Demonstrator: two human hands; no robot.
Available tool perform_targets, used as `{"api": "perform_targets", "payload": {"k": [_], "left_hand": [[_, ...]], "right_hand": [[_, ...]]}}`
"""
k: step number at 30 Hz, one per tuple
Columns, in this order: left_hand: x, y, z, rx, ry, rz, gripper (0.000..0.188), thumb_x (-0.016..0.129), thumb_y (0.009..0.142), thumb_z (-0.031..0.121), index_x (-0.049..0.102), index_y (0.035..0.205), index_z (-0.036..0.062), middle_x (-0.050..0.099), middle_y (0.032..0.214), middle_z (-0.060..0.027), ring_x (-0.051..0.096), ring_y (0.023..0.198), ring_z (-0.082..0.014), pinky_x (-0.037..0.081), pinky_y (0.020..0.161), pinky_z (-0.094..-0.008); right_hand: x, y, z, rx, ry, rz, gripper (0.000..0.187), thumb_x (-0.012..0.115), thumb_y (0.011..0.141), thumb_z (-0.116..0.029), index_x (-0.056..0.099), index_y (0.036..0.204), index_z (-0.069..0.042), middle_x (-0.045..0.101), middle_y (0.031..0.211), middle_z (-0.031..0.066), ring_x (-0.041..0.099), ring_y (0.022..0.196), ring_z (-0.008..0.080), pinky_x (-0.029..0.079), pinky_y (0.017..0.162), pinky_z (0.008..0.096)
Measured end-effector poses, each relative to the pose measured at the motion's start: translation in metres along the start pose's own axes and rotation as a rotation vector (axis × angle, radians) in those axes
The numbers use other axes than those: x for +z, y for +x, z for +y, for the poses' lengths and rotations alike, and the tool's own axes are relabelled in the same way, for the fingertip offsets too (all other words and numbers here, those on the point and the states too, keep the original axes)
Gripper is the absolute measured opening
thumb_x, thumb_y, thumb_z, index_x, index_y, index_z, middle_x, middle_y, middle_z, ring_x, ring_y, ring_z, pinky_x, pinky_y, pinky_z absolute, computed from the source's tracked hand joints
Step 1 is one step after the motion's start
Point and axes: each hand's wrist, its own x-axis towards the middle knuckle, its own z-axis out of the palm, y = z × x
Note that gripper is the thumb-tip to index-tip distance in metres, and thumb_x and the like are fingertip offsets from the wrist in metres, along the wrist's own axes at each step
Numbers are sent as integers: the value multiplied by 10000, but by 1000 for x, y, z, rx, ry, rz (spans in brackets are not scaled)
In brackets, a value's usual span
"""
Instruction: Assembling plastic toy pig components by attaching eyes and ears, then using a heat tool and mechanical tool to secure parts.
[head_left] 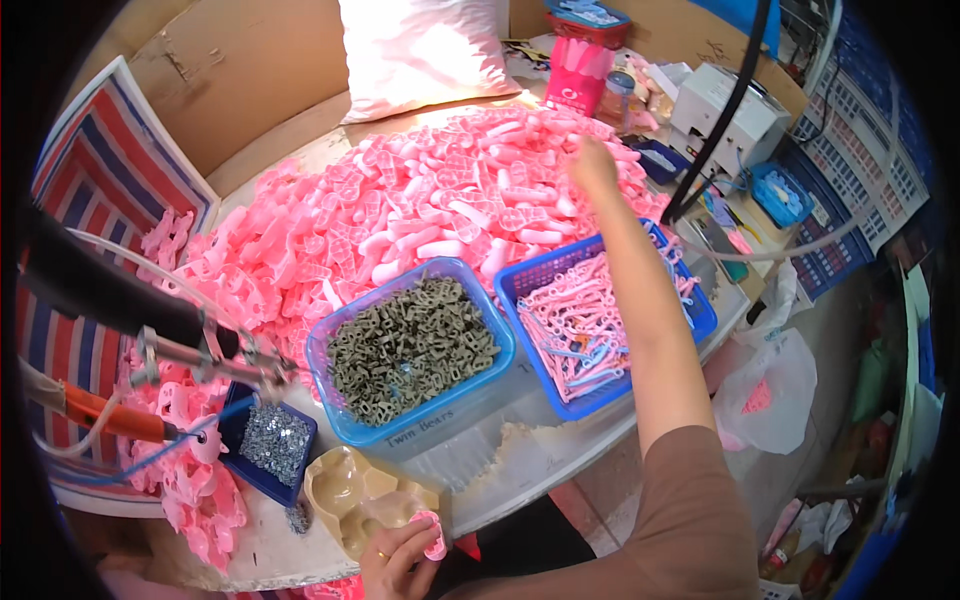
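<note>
At the lower edge my left hand (398, 562), a ring on one finger, pinches a small pink plastic piece (433, 538). It is beside a tan moulded block (345, 492) with rounded hollows, which looks like a holding fixture. My right arm stretches across the table, and my right hand (594, 168) is at the far right part of a large heap of pink plastic parts (420, 185). Its fingers point away and down, so what they touch or hold is hidden. Below that forearm stands a blue basket (570, 405) of pink and light-blue slim parts.
A clear blue-rimmed tub (360, 436) holds dark grey-green clips. Left of it, a navy tray (240, 462) contains small metal screws, under a hanging metal tool (215, 360). A black pole (725, 110) rises near a white box (728, 115). Behind the heap leans a pillow (425, 55).
</note>
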Motion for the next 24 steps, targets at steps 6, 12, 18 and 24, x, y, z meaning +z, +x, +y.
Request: {"api": "perform_targets", "payload": {"k": [6,12,18,24], "left_hand": [[-7,-2,4,-59,-28,-3,412,734,723,-43,666,1120,44,671,1153,-155,643,1045,-338,501,878,-404],[-1,-2,1,-37,-82,-46,424,737,730,-38,662,1138,50,661,1169,-168,632,1068,-346,487,906,-407],[-1,-5,2,13,26,47,375,774,655,-24,684,1009,60,697,1073,-119,666,882,-303,509,729,-365],[-3,-26,5,2,25,87,369,761,657,-23,689,1009,61,696,1069,-132,665,889,-305,517,751,-365]], "right_hand": [[7,-4,-15,163,-225,-480,866,615,816,-574,348,1506,-124,371,1512,228,386,1385,383,359,1113,474],[18,6,-29,-38,-118,-456,490,608,804,-321,643,1222,-68,632,1204,241,603,1152,363,472,990,434],[-28,-23,-67,-263,293,-465,344,653,766,-230,707,1020,-6,716,972,194,701,919,290,536,838,373],[-62,-56,-83,-349,763,-398,258,744,694,-58,681,943,-39,674,1092,64,627,1086,183,480,963,337]]}}
